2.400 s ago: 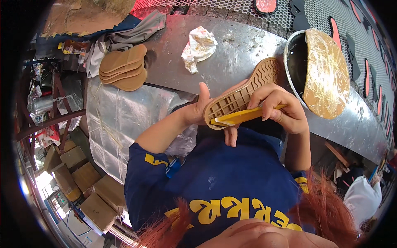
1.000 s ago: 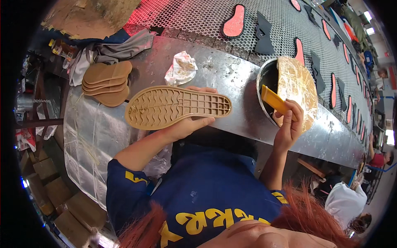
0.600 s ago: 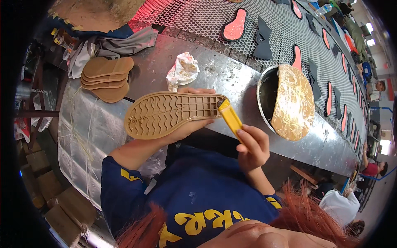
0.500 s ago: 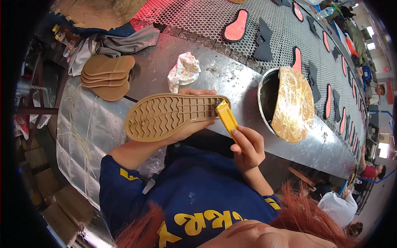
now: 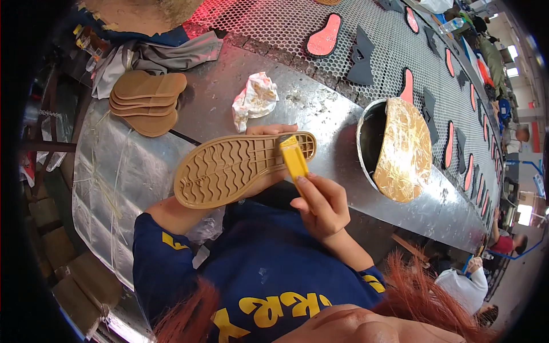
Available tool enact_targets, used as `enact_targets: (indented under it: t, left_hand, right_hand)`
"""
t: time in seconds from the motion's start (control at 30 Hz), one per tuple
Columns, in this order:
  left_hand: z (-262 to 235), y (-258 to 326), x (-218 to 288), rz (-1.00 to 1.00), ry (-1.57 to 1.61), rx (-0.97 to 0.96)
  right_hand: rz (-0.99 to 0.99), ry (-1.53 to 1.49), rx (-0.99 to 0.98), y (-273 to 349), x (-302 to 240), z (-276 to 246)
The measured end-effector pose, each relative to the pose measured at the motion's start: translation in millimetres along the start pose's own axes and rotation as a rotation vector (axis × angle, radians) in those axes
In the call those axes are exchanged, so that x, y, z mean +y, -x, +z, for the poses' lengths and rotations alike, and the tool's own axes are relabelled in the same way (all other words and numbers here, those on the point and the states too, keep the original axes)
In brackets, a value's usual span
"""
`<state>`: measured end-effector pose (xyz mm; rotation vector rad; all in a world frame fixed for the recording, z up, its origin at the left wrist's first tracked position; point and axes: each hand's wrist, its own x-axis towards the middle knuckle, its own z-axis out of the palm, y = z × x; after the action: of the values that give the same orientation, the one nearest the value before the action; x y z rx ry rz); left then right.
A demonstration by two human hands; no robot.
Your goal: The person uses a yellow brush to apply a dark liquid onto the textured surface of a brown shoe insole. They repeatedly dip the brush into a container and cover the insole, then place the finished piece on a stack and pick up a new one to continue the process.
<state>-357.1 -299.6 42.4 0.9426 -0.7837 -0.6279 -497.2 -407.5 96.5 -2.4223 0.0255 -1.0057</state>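
My left hand [image 5: 269,182] supports a tan rubber shoe sole [image 5: 220,171] from beneath. Its fingertips curl over the far edge, while the palm stays mostly hidden. Wavy ridges fill the wide end of the sole, and a grid of square pockets fills the narrow end, on the right. Pinched in my right hand [image 5: 326,208] is a brush with a flat yellow handle [image 5: 295,161]. The brush's dark tip rests over the grid part, near the sole's far edge. Several similar tan soles [image 5: 147,103] lie stacked at the left.
A crumpled, stained white rag [image 5: 255,102] lies on the metal table [image 5: 309,97]. To the right stands a round pot [image 5: 366,157], partly covered by a shiny tan board [image 5: 405,148]. Beyond runs a mesh conveyor [image 5: 269,28] carrying pink insoles [image 5: 325,37] and dark cut pieces [image 5: 361,57].
My right hand has carried the brush leftward along the sole, from the narrow end's tip toward the middle. The sole has tilted slightly, its narrow end rising in the picture.
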Motion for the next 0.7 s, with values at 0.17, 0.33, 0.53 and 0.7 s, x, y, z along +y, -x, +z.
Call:
enact_targets:
  t: [0.17, 0.33, 0.53, 0.7]
  left_hand:
    - [-11, 5, -7, 0.046, -0.255, 0.021]
    - [-12, 6, -20, 0.161, -0.211, 0.108]
    - [-3, 6, -20, 0.161, -0.175, 0.200]
    - [0, 2, -1, 0.072, -0.257, 0.142]
  right_hand:
    - [-0.049, -0.044, -0.059, -14, -16, 8]
    - [-0.126, -0.045, -0.066, -30, -28, 15]
    - [-0.192, -0.069, -0.097, -41, -41, 22]
    - [-0.272, -0.103, -0.099, -52, -49, 28]
